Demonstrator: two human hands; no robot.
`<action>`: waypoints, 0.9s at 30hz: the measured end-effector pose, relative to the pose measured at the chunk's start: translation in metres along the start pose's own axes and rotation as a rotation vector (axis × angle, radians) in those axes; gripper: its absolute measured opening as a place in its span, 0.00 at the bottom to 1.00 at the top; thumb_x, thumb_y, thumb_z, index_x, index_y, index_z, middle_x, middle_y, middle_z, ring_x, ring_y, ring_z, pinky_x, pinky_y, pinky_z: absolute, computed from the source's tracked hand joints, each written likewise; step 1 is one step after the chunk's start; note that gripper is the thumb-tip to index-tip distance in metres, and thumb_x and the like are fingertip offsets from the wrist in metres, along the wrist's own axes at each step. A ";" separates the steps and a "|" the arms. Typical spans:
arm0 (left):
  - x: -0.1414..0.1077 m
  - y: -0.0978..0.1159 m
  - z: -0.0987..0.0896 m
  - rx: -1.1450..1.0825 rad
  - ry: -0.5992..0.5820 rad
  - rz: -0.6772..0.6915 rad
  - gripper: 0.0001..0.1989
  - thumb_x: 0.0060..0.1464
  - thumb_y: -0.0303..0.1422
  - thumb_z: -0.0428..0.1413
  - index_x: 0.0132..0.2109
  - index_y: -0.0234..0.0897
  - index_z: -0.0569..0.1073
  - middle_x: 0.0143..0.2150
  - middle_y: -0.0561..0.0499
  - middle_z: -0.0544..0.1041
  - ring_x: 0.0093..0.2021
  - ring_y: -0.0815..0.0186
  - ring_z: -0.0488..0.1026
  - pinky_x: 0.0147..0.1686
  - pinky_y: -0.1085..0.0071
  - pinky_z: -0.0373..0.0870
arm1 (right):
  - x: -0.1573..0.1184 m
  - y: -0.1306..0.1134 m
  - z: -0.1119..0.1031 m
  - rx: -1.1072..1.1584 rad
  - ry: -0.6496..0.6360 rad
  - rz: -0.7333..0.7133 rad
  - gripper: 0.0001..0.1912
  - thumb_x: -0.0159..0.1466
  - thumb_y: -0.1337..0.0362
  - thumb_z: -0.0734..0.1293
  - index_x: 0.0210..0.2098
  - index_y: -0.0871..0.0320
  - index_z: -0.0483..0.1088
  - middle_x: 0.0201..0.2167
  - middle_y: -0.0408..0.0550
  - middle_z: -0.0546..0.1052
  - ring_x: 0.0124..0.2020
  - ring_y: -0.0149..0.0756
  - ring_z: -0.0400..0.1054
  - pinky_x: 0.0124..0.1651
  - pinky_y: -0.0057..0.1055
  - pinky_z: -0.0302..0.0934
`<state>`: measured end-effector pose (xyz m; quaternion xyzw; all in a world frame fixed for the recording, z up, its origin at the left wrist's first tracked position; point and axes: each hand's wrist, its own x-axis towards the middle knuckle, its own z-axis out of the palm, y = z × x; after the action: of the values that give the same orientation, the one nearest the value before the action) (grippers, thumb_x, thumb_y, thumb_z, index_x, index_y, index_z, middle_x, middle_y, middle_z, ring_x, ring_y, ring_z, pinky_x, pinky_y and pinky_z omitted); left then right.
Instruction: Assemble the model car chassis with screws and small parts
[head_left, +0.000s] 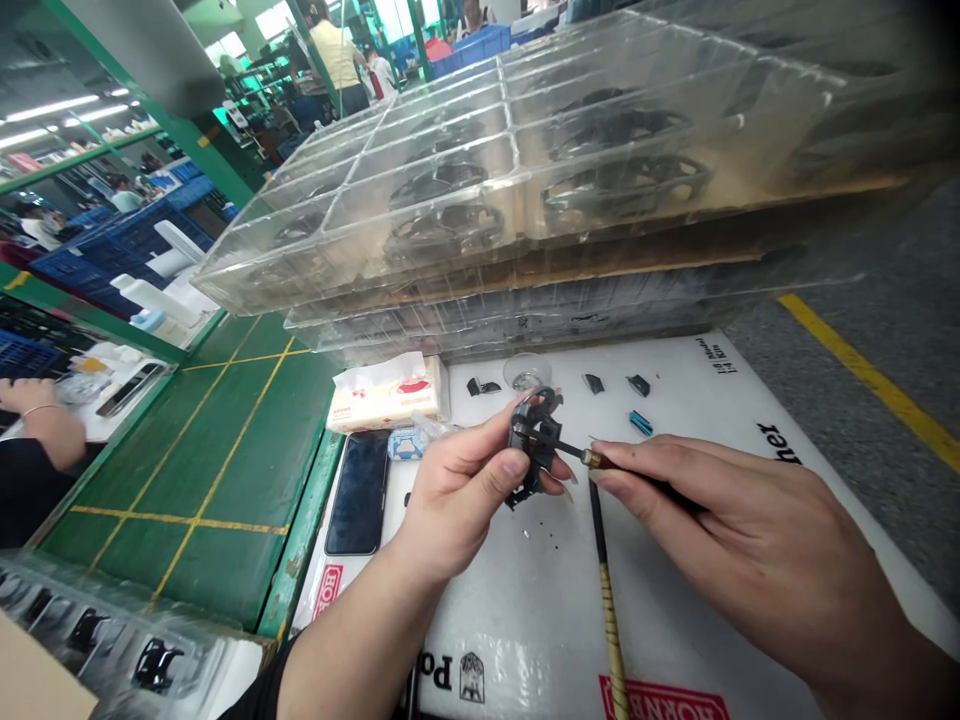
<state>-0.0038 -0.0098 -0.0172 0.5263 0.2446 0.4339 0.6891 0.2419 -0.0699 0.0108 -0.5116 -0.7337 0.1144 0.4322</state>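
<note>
Head view: left hand (457,490) raised above the bench, in a narrow grip around a black molded plastic part (534,440), its full shape hard to make out behind the fingers. Right hand (739,540) in a narrow pinch on a small screwdriver (592,458) with a brass collar, the handle mostly hidden by the hand, the shaft reaching into the black part, the tip out of sight. Directly below, a white printed mat (525,600) on a green bench (202,480), with a long black-and-gold rod (609,620) lying on it, cut off by the lower frame edge. A few tiny black specks (544,535) on the mat under the black part. Farther along the mat, small black pieces (593,382), a blue piece (640,423) and a clear dome (527,372). Left of the hands, a dark phone (358,492) and a tissue pack (388,392). Above them, stacked clear compartment trays (510,170) with black parts inside, blurred through the plastic. At far left, a co-worker's hand (37,405) with a bracelet, well apart.
</note>
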 end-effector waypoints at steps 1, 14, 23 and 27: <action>0.000 0.000 0.000 -0.006 0.001 -0.002 0.26 0.78 0.43 0.67 0.76 0.42 0.81 0.49 0.41 0.91 0.45 0.58 0.88 0.53 0.58 0.85 | 0.000 0.001 0.000 -0.010 0.007 -0.003 0.09 0.81 0.65 0.72 0.55 0.49 0.85 0.45 0.40 0.91 0.38 0.36 0.88 0.47 0.29 0.84; 0.001 0.001 0.000 0.002 0.003 -0.024 0.28 0.77 0.44 0.67 0.76 0.39 0.81 0.48 0.40 0.91 0.44 0.57 0.88 0.52 0.58 0.85 | 0.000 0.000 0.000 -0.020 0.002 0.014 0.08 0.81 0.64 0.72 0.53 0.48 0.86 0.43 0.42 0.91 0.37 0.41 0.89 0.46 0.35 0.86; 0.000 -0.001 0.000 -0.007 0.011 -0.032 0.28 0.77 0.43 0.67 0.76 0.39 0.81 0.48 0.40 0.91 0.45 0.57 0.88 0.53 0.57 0.85 | -0.001 0.001 -0.002 -0.048 -0.001 0.004 0.08 0.82 0.63 0.71 0.52 0.49 0.86 0.44 0.42 0.92 0.38 0.40 0.89 0.49 0.34 0.85; -0.001 -0.003 -0.002 0.005 0.018 -0.026 0.27 0.78 0.42 0.67 0.77 0.43 0.81 0.51 0.41 0.91 0.46 0.58 0.88 0.53 0.60 0.85 | -0.002 0.001 -0.001 -0.059 0.013 0.005 0.08 0.82 0.64 0.72 0.54 0.49 0.86 0.44 0.42 0.92 0.38 0.41 0.89 0.52 0.37 0.86</action>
<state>-0.0049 -0.0103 -0.0212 0.5207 0.2589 0.4290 0.6912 0.2431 -0.0713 0.0099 -0.5268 -0.7327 0.0905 0.4212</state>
